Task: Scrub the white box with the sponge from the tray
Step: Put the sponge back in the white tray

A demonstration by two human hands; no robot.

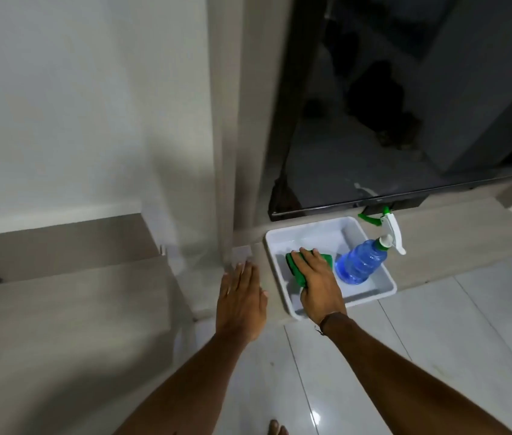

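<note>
The right hand (319, 285) reaches into the white tray (383, 279) and lies palm-down over the green sponge (327, 258), fingers stretched across its top and the thumb side curled at its near edge. Whether the sponge is actually pinched or only covered cannot be told from here; it sits on the tray floor under the hand, in the left half of the tray. Just to the right of that hand, inside the same tray, a blue spray bottle (360, 262) lies tilted, its white and green trigger head (388, 229) leaning out over the tray's far right rim. A dark band circles the right wrist (331, 321).

The left hand (242, 296) is flat and open, fingers together and extended, holding nothing. It hovers or rests over the low wood-grain ledge (123, 296) just left of the tray; contact cannot be judged. Just beyond its fingertips a small whitish box-like piece (242, 253) sits at the foot of a pale vertical post (226, 120), though blur hides its shape.

Beyond the tray, a dark glossy panel (405, 105) rises with its lower edge near the bottle's trigger. Below both forearms lies glossy white tiled floor (437, 356), and toes (276, 428) show at the bottom edge.
</note>
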